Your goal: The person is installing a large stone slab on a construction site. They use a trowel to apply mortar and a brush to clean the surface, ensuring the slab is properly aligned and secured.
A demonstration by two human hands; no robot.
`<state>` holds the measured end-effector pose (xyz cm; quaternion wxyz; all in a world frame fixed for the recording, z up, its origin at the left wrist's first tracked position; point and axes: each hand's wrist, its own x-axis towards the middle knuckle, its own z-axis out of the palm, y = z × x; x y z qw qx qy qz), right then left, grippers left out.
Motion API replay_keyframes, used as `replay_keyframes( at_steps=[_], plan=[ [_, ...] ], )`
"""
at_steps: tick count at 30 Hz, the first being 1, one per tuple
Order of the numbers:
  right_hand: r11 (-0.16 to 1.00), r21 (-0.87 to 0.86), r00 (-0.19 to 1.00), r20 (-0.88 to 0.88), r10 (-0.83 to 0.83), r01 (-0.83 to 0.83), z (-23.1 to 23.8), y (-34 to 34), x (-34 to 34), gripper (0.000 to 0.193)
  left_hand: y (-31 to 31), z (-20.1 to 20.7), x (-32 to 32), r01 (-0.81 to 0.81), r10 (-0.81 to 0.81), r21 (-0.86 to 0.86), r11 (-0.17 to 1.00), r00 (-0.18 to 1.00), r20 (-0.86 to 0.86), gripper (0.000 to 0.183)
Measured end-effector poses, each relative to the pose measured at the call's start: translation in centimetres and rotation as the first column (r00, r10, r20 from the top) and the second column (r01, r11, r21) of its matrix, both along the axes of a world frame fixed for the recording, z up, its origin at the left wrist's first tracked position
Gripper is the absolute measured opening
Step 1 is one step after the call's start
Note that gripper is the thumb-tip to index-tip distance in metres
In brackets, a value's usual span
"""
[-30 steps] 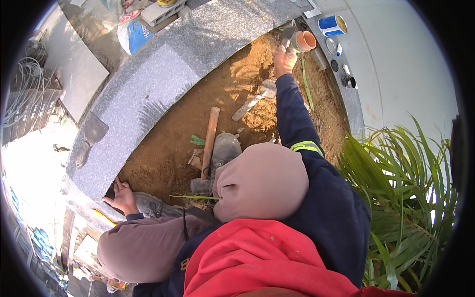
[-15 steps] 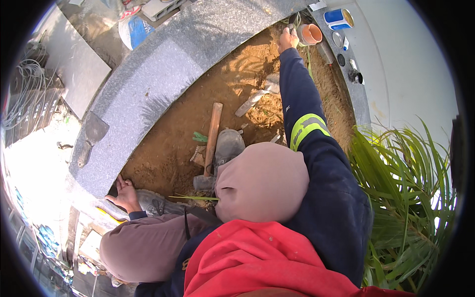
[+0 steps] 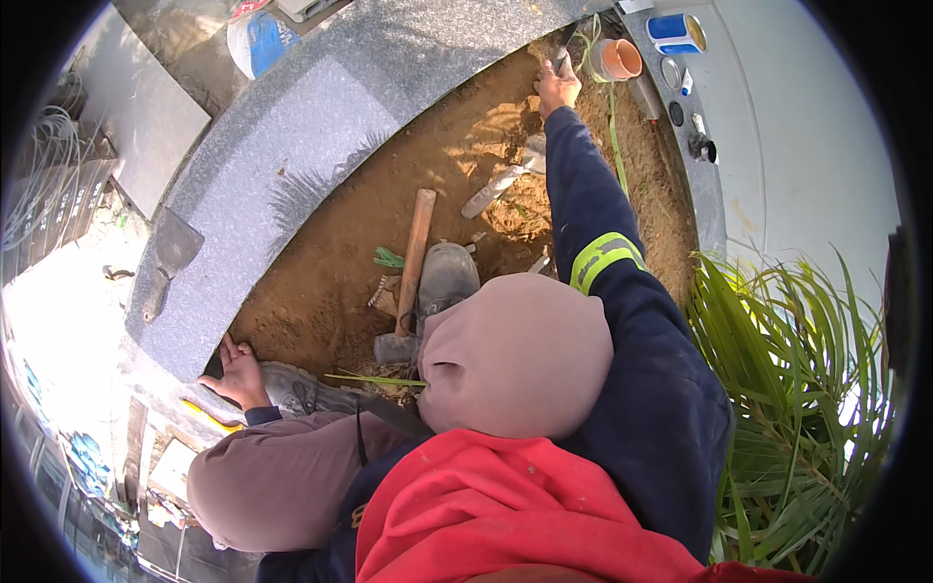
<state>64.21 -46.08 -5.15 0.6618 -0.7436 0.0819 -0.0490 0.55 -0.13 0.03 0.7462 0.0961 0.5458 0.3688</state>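
At the far end of the soil bed, my right hand (image 3: pixel 558 87) is closed at the inner edge of the curved grey stone slab (image 3: pixel 330 107). A thin dark thing shows at its fingertips, too small to make out. Just right of it stands an orange-brown pipe end (image 3: pixel 616 60), with a pale green strip (image 3: pixel 614 136) trailing from it over the soil. My left hand (image 3: pixel 239 377) lies with fingers apart against the slab's near-left end, beside my shoe. Between my hands, a wooden-handled hammer (image 3: pixel 415 257) leans against my other shoe, its head down on the soil (image 3: pixel 330 253).
A trowel (image 3: pixel 175 255) lies on the slab at left. On the right ledge stand a blue-and-white can (image 3: pixel 676 34) and several small items. Palm leaves (image 3: pixel 787 389) fill the lower right. A dusty bottle-like piece (image 3: pixel 492 191) lies on the soil.
My right hand has shifted slightly away from the pipe, leaving a small gap. My left hand stays at the slab's end. The whole view has shifted a little.
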Motion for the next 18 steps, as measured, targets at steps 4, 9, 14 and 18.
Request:
replay_keyframes(
  at_steps=[4, 9, 14, 18],
  plan=[
    [0.999, 0.045, 0.997, -0.069, 0.033, -0.030, 0.6, 1.8, -2.2, 0.059, 0.0, 0.5, -0.1, -0.014, 0.014, 0.011, 1.000, 1.000, -0.015, 0.111],
    [0.998, 0.064, 0.992, -0.122, 0.037, -0.029, 1.1, 3.3, -2.9, 0.066, 0.1, 0.0, -0.3, -0.006, 0.006, 0.016, 1.000, 1.000, -0.005, 0.112],
    [0.998, 0.046, 0.982, -0.180, 0.050, -0.042, 1.3, 3.7, -3.6, 0.071, 0.4, -0.3, -0.5, -0.010, 0.010, 0.001, 1.000, 1.000, 0.006, 0.114],
    [0.980, 0.196, 0.979, -0.193, 0.062, -0.023, 1.1, 3.6, -6.1, 0.063, 0.2, -0.2, -0.6, -0.002, 0.001, 0.012, 1.000, 1.000, 0.029, 0.115]
  ],
)
